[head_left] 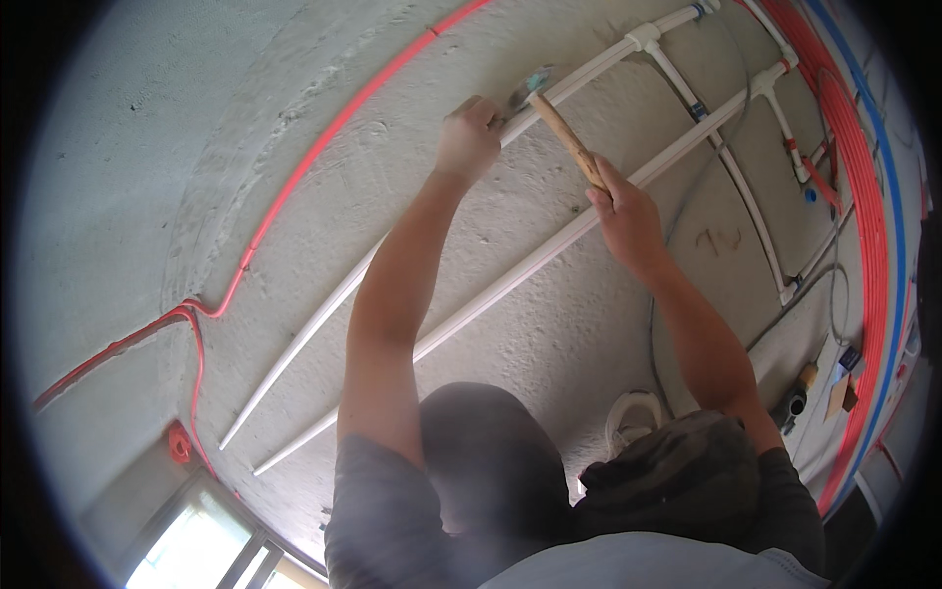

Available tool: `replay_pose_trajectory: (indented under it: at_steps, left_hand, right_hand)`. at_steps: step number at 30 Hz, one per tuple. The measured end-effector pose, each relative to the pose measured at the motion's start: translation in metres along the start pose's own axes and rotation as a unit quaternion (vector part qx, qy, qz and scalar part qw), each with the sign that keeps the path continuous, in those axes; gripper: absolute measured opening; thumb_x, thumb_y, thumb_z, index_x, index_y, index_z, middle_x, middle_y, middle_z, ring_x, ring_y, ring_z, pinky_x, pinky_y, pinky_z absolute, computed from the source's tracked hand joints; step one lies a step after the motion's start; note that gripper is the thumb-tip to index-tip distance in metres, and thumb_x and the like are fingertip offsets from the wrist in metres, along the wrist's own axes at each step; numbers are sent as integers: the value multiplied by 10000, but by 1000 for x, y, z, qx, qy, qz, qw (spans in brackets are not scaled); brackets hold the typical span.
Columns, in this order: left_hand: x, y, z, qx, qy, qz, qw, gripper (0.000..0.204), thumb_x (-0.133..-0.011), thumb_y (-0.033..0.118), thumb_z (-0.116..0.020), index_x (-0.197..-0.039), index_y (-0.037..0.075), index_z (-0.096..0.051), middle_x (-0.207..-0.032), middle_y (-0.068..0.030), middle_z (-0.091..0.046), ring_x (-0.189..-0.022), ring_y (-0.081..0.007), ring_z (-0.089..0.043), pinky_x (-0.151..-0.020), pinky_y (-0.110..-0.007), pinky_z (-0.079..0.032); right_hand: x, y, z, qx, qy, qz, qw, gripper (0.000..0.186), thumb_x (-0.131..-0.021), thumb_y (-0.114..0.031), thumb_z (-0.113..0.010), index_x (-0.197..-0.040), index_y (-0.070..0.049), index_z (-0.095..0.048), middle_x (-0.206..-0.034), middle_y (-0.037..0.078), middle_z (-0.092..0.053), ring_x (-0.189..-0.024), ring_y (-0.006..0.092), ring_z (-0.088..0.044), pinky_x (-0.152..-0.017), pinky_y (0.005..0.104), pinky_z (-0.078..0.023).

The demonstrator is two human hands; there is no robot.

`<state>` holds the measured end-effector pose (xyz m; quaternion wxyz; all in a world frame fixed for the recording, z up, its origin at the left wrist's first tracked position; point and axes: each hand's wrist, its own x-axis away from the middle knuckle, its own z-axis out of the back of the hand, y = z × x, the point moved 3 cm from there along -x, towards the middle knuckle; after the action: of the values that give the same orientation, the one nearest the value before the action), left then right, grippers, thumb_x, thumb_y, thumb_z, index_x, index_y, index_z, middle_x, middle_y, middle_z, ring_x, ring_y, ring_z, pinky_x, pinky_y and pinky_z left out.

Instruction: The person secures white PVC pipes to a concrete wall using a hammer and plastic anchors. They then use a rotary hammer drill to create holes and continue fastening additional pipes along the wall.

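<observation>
My right hand (628,211) is wrapped round the wooden handle of a hammer (571,142). Its far end, a blurred grey and teal shape, lies across the upper white pipe (603,64). Close beside that end, my left hand (469,139) is closed at the pipe's upper edge. Its fingers are smeared, and anything small in them cannot be made out. A lower white pipe (530,260) runs roughly alongside the upper one and passes behind my right hand. White tee fittings (643,37) and short cross pipes (677,79) join the pipes at the upper right.
Rough grey concrete (510,334) lies behind the pipes. A red conduit (324,147) curves along the left. Bundled red conduits (868,236) and a blue one (888,196) run down the right. A grey cable (677,221) loops nearby; a shoe (633,420) shows below, and a window (196,540) at lower left.
</observation>
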<state>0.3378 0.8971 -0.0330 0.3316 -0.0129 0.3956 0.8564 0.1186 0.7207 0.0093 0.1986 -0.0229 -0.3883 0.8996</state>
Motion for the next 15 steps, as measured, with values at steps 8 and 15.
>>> replay_pose_trajectory:
  at_steps: [8, 15]
  left_hand:
    - [-4, -6, -6, 23, -7, 22, 999, 238, -906, -47, -649, -1129, 31, -682, -981, -195, -746, -911, -402, -736, -803, -478, -593]
    - [-6, -2, -2, 57, -45, 120, 990, 424, -897, -66, -617, -1298, 65, -566, -1019, -216, -760, -983, -465, -733, -870, -536, -579]
  right_hand:
    - [2, -5, 13, -10, -17, 47, 999, 553, -1036, -112, -676, -1576, -116, -554, -1046, 238, -745, -964, 446, -726, -844, 506, -572]
    - [8, -23, 10, 103, 7, 108, 989, 621, -1039, -109, -666, -1631, -175, -491, -1049, 197, -713, -895, 402, -724, -778, 500, -590]
